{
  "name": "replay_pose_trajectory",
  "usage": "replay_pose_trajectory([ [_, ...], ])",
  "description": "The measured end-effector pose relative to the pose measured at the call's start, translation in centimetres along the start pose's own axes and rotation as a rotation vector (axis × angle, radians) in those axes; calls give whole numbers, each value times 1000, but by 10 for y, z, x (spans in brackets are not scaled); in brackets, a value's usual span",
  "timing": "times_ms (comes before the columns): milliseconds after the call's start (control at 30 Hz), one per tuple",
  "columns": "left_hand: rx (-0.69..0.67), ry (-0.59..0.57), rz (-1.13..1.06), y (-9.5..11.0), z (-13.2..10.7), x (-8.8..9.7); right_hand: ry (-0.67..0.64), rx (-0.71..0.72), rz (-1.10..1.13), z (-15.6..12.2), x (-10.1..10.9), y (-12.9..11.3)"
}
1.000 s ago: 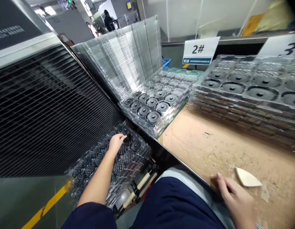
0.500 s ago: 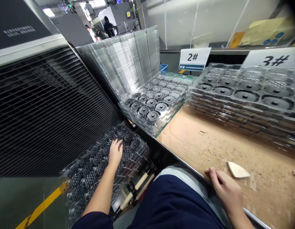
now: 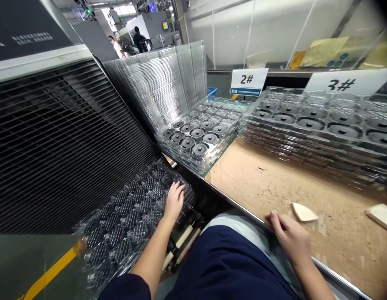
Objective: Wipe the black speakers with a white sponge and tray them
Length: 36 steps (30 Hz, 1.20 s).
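Note:
At the lower left lies a clear plastic tray (image 3: 140, 196) with rows of mostly bare, textured pockets. One round black disc (image 3: 167, 178) with a centre knob shows in its far corner. Just to the right of that disc, my left hand (image 3: 174, 202) reaches over the corner pockets with its fingers stretched and slightly apart. Whatever lies under those fingertips is hidden. My right hand (image 3: 290, 235) rests at the front edge of the brown worktop (image 3: 243, 179), fingers curled closed. What it may hold is hidden. Beside it lies a pale, pointed flat piece (image 3: 304, 212).
A stack of clear trays with black discs (image 3: 198, 148) stands ahead, before upright nested trays (image 3: 168, 79). More stacked trays (image 3: 290, 141) sit at right behind the signs "2#" (image 3: 248, 81) and "3#" (image 3: 340, 85). A black slatted machine panel (image 3: 56, 146) rises at left. Two people are far back.
My left hand has moved right, from beside the two discs to over the right one, which no longer shows. My right hand stays closed at the worktop edge. The view has shifted slightly.

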<state>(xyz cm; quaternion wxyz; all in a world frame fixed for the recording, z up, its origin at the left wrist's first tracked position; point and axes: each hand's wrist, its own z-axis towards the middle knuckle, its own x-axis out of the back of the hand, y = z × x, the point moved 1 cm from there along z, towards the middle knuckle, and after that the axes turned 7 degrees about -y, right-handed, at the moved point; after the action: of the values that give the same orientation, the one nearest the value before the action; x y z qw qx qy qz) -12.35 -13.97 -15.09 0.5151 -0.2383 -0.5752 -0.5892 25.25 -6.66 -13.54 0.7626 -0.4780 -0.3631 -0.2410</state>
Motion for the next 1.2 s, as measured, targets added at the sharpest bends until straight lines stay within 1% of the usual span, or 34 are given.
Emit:
replay_pose_trajectory([
  [233,-109,-8,-65,17,-4,-8,24,34,-17,-1,-1,1],
  [400,-209,-8,-122,37,-2,-14,29,33,-23,-1,-1,1],
  [533,-304,-10,-169,58,4,-16,26,39,-8,0,0,-1],
  [633,-396,-22,-211,79,13,-17,-5,43,19,3,3,-5],
  [733,-474,-15,-268,101,25,-19,-71,51,53,7,11,-9],
  [800,-500,4,-317,115,35,-22,-103,57,65,8,22,-9],
  [867,-500,22,-371,128,45,-27,-84,47,44,8,34,-7],
  [900,-493,28,-397,134,51,-29,-43,15,16,9,41,-5],
  [1000,-461,16,-473,153,66,-38,149,-171,-139,12,54,2],
  [1067,-421,-7,-522,165,75,-45,234,-280,-234,16,54,7],
  [1133,-357,-29,-564,177,83,-52,221,-320,-277,20,46,11],
  [1200,-284,-55,-589,188,90,-59,183,-323,-287,22,34,14],
])
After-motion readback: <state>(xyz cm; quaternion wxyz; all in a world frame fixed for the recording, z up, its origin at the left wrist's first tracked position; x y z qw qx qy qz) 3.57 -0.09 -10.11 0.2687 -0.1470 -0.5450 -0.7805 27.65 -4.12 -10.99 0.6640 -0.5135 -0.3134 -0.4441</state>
